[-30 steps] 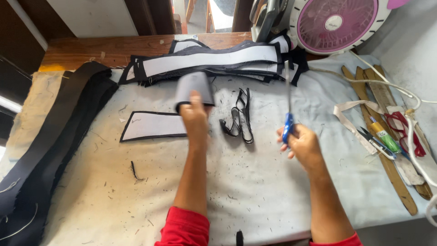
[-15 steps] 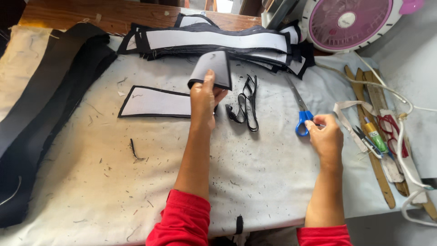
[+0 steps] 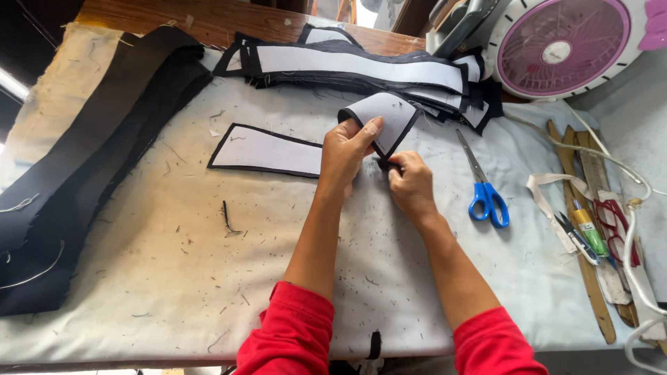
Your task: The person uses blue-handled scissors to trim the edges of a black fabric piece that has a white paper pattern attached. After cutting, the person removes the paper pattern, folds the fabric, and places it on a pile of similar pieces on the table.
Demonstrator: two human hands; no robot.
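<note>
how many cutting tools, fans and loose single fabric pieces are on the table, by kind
Blue-handled scissors: 1
Small thread snips: 1
Pink fan: 1
Flat white-faced fabric piece: 1
Folded fabric piece held by the left hand and right hand: 1
Total: 5
The stacked pieces behind overlap too much to count.

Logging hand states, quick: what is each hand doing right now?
Left hand: closed on the folded grey fabric piece.
Right hand: pinching that piece's lower edge.
</note>
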